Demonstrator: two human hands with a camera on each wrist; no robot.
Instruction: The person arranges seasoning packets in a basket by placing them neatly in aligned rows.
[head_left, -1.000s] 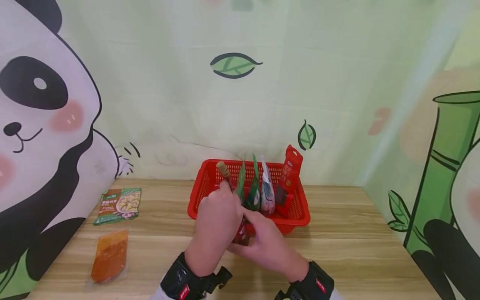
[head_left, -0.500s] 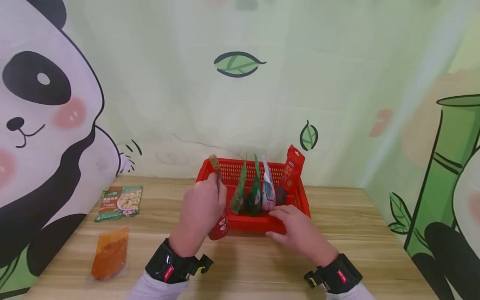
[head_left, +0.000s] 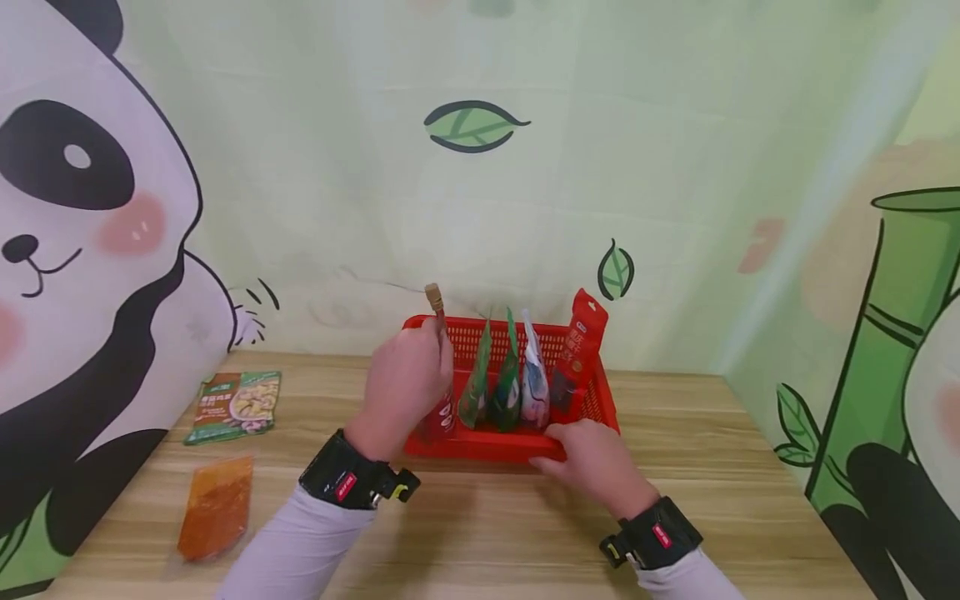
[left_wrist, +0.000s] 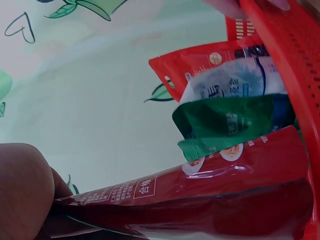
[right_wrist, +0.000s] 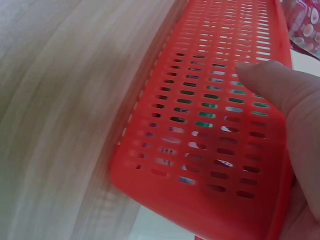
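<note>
My left hand (head_left: 408, 375) pinches the top of a dark red glossy pouch (left_wrist: 225, 175), which stands upright at the left end of a red plastic basket (head_left: 480, 448). The pouch's lower part is inside the basket wall in the head view. With the thumb on the outside, my right hand (head_left: 596, 467) grips the front rim toward the right. Standing in a row in the basket are a green packet (head_left: 476, 383), a darker green one (head_left: 506, 392), a white-and-blue packet (head_left: 535, 387) and a tall red packet (head_left: 585, 333) leaning right.
On the wooden table (head_left: 510, 533), a green-and-brown food packet (head_left: 232, 408) lies flat at the left. Nearer me lies a clear bag of orange-red contents (head_left: 217, 508). A printed panda backdrop (head_left: 337, 183) hangs behind the table.
First both hands were on the red pouch before the basket. The left hand carried it left, then up and over the front rim; the right hand let go and took hold of the rim.
</note>
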